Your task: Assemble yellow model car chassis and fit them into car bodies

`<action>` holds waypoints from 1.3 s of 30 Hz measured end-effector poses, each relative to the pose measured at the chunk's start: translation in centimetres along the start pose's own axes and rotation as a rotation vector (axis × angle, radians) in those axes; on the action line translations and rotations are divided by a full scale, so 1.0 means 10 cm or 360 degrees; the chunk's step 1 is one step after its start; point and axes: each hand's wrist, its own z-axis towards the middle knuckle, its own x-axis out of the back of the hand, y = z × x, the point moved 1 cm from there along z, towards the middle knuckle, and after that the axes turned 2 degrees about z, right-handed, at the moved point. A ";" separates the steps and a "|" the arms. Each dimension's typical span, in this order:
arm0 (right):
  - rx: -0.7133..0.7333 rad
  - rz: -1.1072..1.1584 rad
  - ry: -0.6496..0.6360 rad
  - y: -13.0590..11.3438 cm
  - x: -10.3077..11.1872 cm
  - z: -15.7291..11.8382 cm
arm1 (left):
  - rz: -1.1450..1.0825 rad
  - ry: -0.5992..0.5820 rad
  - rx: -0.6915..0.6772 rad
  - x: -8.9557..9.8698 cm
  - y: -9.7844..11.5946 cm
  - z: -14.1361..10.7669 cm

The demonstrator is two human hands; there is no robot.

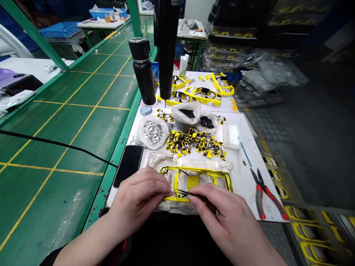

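Note:
A yellow plastic frame [193, 180] lies in a whitish moulded holder [162, 158] at the near edge of the white work board. My right hand [219, 208] is closed around dark tweezers [186, 192], whose tips point left over the frame's near left part. My left hand [141, 195] has its fingers pinched together at the frame's left side, close to the tweezer tips; whatever lies between those fingers is too small or hidden to make out. Beyond the frame is a pile of small yellow-and-black parts [194, 142].
A phone [128, 164] lies left; red-handled pliers [263, 194] lie right. Bags of silvery pieces [153, 133] and black pieces [206, 122] stand behind. A black bottle [144, 74] and a hanging black driver [165, 48] rise near more yellow frames [203, 95].

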 end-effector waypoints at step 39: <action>-0.0220 -0.0800 -0.0208 0.05 -0.37 0.52 | 0.0532 -0.0078 0.0373 0.12 -0.38 -0.19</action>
